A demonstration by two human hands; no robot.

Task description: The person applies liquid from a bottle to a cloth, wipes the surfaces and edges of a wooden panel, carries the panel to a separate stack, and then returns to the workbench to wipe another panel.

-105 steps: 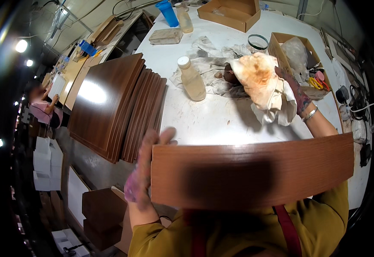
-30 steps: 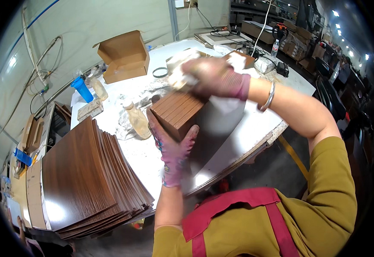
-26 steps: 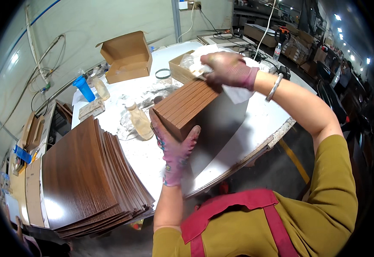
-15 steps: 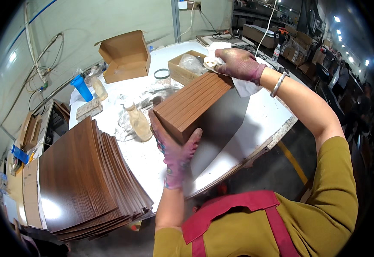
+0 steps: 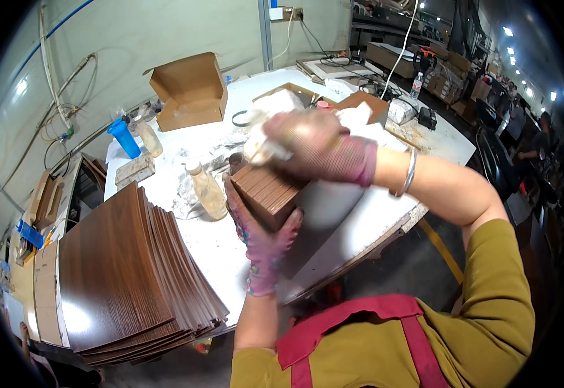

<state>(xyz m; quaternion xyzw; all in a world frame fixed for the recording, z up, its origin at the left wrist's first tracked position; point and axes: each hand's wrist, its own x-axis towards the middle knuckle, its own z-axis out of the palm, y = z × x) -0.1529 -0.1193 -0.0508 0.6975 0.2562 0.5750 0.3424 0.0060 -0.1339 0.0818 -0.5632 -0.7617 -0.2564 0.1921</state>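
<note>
Left hand [image 5: 264, 242], in a patterned pinkish glove, is spread flat with fingers up against the near edge of a brown wood-grain panel [image 5: 270, 193], propping it tilted on the white worktable [image 5: 385, 213]; thumb sits at the panel's right corner. Right hand [image 5: 317, 147], in a pink-cuffed glove, is closed around a wad of white cloth [image 5: 264, 143] and presses it onto the panel's upper far edge; it's blurred, so exact finger grip on the cloth can't be told. A metal bangle [image 5: 409, 171] sits on the right wrist. The panel is centre of frame, just in front of the person, standing over a grey sheet [image 5: 333, 207] lying on the table. To the left, a fanned stack of matching dark wood panels [image 5: 127, 265] leans at the table's left end, well apart from the held one. Just left of the held panel stands a plastic bottle with yellowish liquid [image 5: 207, 191] on crumpled clear plastic. Farther back: an open cardboard box [image 5: 188, 90], a blue cup [image 5: 124, 138], a second bottle [image 5: 147, 137] beside it. Another cardboard box [image 5: 366, 103] sits far right behind the right hand. Person wears a mustard top and red apron straps.
</note>
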